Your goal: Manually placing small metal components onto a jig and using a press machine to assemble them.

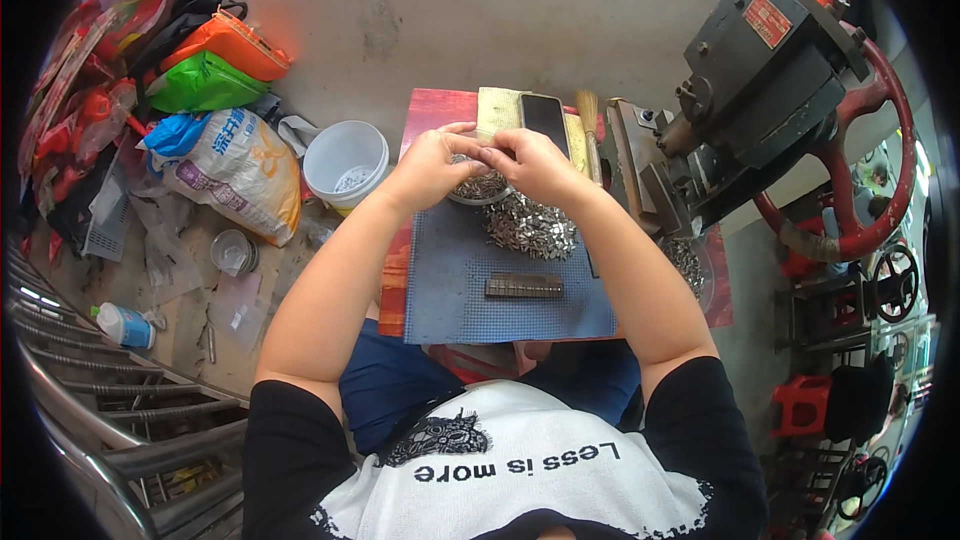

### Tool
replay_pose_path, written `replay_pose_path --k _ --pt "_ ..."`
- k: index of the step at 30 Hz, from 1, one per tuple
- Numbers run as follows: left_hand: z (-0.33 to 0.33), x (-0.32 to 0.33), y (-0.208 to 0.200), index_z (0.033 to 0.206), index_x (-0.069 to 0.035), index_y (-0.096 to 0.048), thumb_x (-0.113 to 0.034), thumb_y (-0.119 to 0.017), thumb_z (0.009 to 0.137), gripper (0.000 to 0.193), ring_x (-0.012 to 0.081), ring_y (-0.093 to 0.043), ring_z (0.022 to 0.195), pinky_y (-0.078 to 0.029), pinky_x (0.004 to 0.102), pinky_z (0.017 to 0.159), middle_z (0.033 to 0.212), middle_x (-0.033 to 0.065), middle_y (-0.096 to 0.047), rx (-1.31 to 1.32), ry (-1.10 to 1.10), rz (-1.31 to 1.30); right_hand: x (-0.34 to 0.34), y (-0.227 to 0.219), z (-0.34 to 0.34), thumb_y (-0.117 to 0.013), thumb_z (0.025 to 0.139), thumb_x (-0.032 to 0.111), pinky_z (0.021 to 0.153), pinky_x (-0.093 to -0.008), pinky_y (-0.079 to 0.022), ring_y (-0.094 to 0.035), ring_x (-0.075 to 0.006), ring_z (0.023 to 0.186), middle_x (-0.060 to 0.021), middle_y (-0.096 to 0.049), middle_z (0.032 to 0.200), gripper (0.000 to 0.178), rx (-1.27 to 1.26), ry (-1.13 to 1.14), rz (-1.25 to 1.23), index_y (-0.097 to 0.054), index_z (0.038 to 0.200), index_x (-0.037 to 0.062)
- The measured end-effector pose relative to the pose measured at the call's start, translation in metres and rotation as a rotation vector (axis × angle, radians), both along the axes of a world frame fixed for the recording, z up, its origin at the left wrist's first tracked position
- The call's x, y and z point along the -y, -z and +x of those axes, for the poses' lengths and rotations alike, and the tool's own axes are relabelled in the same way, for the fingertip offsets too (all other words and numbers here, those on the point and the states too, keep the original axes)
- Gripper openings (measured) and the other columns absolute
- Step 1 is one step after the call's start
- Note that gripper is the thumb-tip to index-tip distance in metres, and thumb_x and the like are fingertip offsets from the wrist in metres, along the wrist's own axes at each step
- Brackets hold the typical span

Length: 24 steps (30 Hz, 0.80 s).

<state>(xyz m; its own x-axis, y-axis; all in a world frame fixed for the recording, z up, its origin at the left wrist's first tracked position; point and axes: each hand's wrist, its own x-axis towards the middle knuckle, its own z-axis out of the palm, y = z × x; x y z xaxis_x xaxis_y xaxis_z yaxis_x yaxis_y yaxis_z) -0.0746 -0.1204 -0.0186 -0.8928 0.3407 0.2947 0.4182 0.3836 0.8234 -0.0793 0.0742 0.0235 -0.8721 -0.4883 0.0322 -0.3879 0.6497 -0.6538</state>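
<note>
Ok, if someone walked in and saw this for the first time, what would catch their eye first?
Probably the two bare hands, left hand and right hand, meeting fingertip to fingertip over a heap of small shiny metal pieces on a blue-grey mat at the centre. To the right looms a dark grey machine with a big red handwheel. At far left, bright orange and green bags lie on the floor beside a white plastic bucket.

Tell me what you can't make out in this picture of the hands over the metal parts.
Head view only:
- What the left hand and right hand pinch: fingertips cover it.
- Small bowl under the hands: mostly hidden by them.
- Pile of small metal pieces: single shapes too small.
- Contents of the white bucket: too small.
- Red handwheel: bent at the fisheye rim.
</note>
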Motion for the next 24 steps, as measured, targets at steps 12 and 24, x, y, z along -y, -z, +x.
replay_pose_path --k 12,24 --pt "0.013 -0.018 -0.015 0.111 -0.021 -0.077 -0.032 -0.081 0.076 0.037 0.0262 -0.049 0.119 -0.037 0.0431 0.101 0.117 0.0062 -0.064 -0.238 -0.106 -0.728 -0.018 0.023 -0.008 -0.07 0.089 0.027 0.078 -0.0451 -0.049 -0.061 -0.0347 0.087 -0.0166 -0.066 0.079 0.028 -0.369 0.075 0.184 -0.068 0.081 0.0001" --pt "-0.004 -0.018 0.012 0.091 -0.016 -0.082 -0.025 -0.081 0.074 0.019 0.025 -0.052 0.114 -0.036 0.0413 0.1 0.105 -0.002 -0.07 -0.282 -0.11 -0.443 -0.026 0.028 0.003 -0.066 0.091 0.026 0.083 -0.0466 -0.048 -0.06 -0.0364 0.089 -0.0167 -0.069 0.085 0.026 -0.322 0.117 0.054 -0.071 0.086 0.0016"
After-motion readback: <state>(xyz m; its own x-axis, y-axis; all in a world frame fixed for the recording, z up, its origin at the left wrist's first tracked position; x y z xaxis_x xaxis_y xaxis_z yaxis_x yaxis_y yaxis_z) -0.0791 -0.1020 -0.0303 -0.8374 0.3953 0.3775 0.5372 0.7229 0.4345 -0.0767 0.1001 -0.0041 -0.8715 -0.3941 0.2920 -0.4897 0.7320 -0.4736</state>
